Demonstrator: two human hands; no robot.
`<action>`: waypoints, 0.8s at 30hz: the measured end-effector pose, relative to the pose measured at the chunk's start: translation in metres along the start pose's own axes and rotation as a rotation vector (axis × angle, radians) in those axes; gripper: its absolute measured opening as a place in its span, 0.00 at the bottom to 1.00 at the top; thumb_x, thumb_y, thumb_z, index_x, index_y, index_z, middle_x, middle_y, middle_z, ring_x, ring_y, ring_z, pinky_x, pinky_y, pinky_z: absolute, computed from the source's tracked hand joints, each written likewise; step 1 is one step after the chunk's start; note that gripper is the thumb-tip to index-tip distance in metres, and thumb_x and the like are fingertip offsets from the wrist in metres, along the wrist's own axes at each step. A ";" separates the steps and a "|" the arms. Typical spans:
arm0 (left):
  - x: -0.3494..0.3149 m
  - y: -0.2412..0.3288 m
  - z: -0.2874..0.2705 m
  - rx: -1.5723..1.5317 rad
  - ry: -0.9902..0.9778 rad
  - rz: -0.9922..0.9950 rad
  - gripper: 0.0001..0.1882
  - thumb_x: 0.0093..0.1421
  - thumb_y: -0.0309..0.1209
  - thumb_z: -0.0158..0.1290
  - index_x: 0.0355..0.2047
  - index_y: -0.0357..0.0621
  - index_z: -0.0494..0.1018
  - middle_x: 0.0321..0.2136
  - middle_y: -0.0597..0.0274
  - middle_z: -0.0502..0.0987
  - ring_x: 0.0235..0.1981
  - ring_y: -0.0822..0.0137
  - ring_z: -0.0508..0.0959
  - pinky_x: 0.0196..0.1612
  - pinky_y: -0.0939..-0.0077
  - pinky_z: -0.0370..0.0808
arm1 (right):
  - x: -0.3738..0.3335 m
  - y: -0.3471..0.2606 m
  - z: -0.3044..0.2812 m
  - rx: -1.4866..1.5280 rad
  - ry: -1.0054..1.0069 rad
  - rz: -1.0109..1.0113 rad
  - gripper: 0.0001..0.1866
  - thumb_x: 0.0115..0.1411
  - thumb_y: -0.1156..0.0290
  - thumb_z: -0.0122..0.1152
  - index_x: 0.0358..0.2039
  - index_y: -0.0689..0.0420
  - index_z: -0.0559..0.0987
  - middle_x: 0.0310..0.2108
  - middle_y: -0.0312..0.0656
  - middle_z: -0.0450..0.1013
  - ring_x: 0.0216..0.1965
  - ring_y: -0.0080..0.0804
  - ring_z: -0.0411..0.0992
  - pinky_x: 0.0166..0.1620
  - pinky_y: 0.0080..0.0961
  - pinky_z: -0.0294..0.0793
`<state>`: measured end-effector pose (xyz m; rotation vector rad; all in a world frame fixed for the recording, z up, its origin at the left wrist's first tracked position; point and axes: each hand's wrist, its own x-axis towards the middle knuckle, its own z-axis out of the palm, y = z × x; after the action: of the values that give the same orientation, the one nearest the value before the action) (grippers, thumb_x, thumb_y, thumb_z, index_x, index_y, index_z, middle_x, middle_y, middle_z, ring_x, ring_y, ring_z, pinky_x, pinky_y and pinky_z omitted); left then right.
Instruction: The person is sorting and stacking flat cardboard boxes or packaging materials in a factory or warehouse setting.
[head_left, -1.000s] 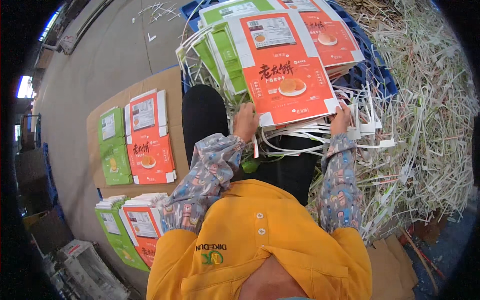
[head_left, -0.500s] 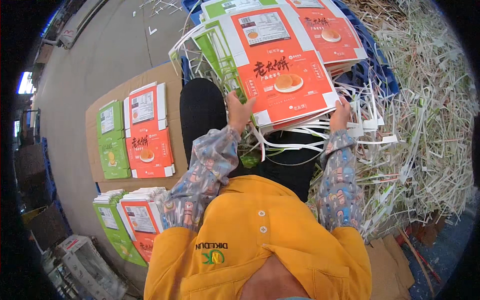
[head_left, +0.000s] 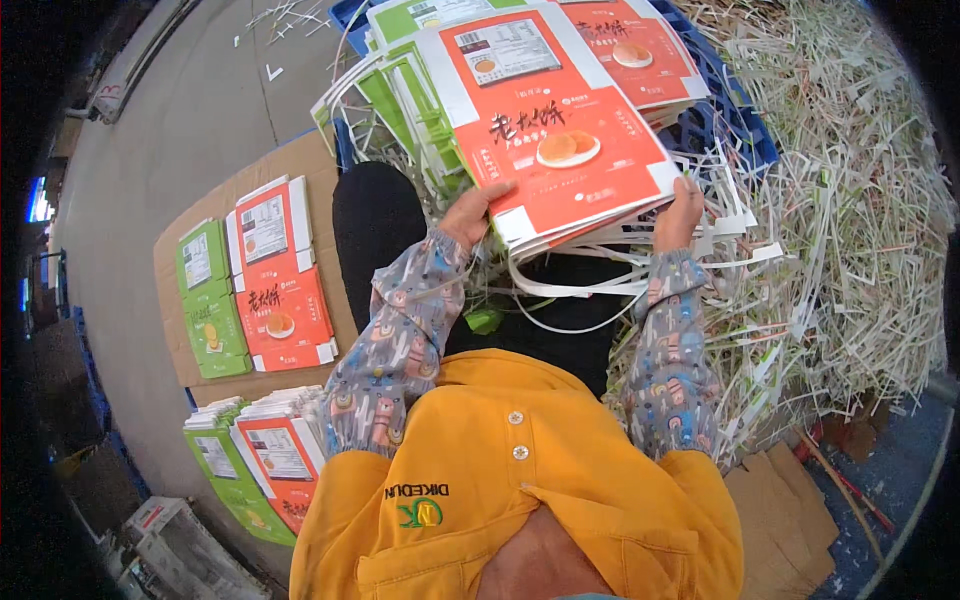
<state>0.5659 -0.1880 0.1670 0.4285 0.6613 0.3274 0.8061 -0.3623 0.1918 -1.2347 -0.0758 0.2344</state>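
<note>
A small stack of flat red-and-white printed carton blanks (head_left: 555,130) lies across the pile in front of me, its near end tilted up a little. My left hand (head_left: 474,212) closes on the near left corner, thumb on top and fingers partly hidden beneath. At the near right corner my right hand (head_left: 680,214) grips the edge, fingertips on the side. Under and beside the stack are green carton blanks (head_left: 425,110) with cut-out frames. More red blanks (head_left: 632,52) lie at its far right. Loose white paper strips (head_left: 580,290) hang below the near edge.
On a cardboard sheet (head_left: 175,290) at left lie green cartons (head_left: 212,300) and red cartons (head_left: 280,275). Nearer stand thick stacks of green blanks (head_left: 235,480) and red blanks (head_left: 280,450). A blue crate (head_left: 745,110) is under the pile. Shredded paper (head_left: 850,220) heaps at right.
My left thumb has come down onto the red blanks' corner, where the hand was more spread before. The near end of the stack has risen slightly. The whole view has shifted a little.
</note>
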 end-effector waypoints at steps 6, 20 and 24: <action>-0.005 0.012 0.048 -0.009 -0.018 0.100 0.20 0.48 0.23 0.53 0.42 0.35 0.63 0.38 0.54 0.71 0.37 0.62 0.74 0.39 0.69 0.74 | -0.064 -0.019 0.030 0.102 -0.202 0.357 0.13 0.59 0.68 0.43 0.41 0.61 0.67 0.42 0.46 0.64 0.43 0.31 0.66 0.44 0.29 0.67; -0.003 -0.031 0.065 0.115 -0.004 0.193 0.17 0.48 0.23 0.52 0.40 0.33 0.65 0.35 0.54 0.73 0.32 0.62 0.75 0.36 0.71 0.74 | -0.104 -0.035 0.040 -0.248 -0.361 0.582 0.15 0.55 0.66 0.47 0.40 0.61 0.65 0.30 0.41 0.70 0.26 0.27 0.72 0.25 0.24 0.75; -0.007 -0.025 0.067 0.115 -0.004 0.226 0.19 0.47 0.22 0.52 0.41 0.34 0.64 0.37 0.55 0.72 0.35 0.63 0.74 0.40 0.71 0.72 | -0.098 -0.033 0.033 -0.272 -0.437 0.562 0.13 0.55 0.66 0.49 0.35 0.63 0.70 0.25 0.40 0.72 0.22 0.26 0.71 0.24 0.22 0.75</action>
<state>0.6083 -0.2313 0.2061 0.6159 0.6308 0.5039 0.7091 -0.3636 0.2401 -1.4380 -0.1402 1.0093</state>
